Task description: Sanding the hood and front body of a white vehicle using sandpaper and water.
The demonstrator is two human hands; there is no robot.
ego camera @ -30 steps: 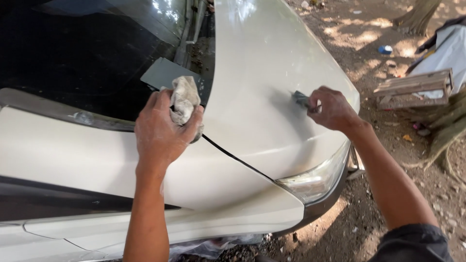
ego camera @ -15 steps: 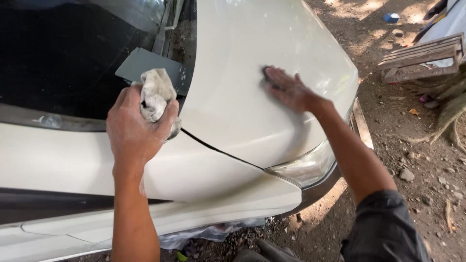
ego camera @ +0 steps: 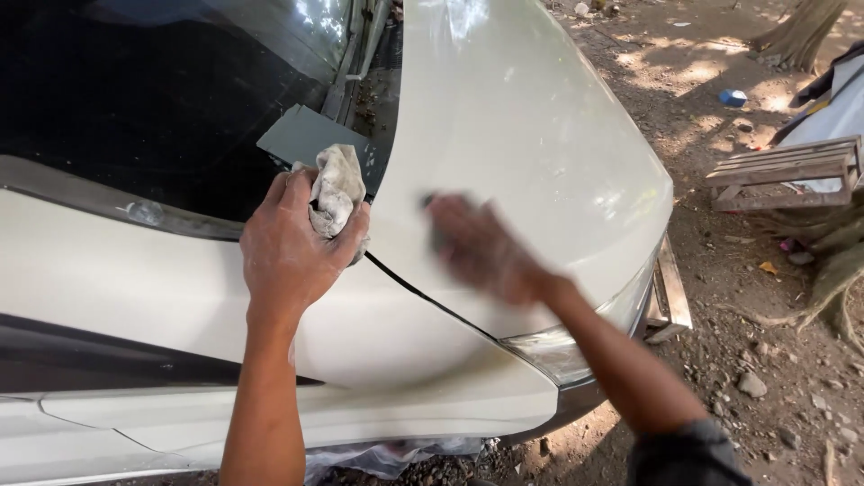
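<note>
Outdoors on bare dirt stands a cream car, its hood (ego camera: pixel 522 126) under both hands. Left hand (ego camera: pixel 292 247) is clenched around a crumpled rag (ego camera: pixel 337 189), resting at the hood's rear corner beside the windshield (ego camera: pixel 135 99). Soft and light, the rag looks easiest bunched in the fist. Right hand (ego camera: pixel 481 247) lies blurred on the hood; whether it holds anything I cannot tell. A grey sheet (ego camera: pixel 301 135) lies just behind the rag.

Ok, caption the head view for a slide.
Left hand grips a crumpled rag at the cream car hood edge; blurred right hand rubs the panel.
</note>
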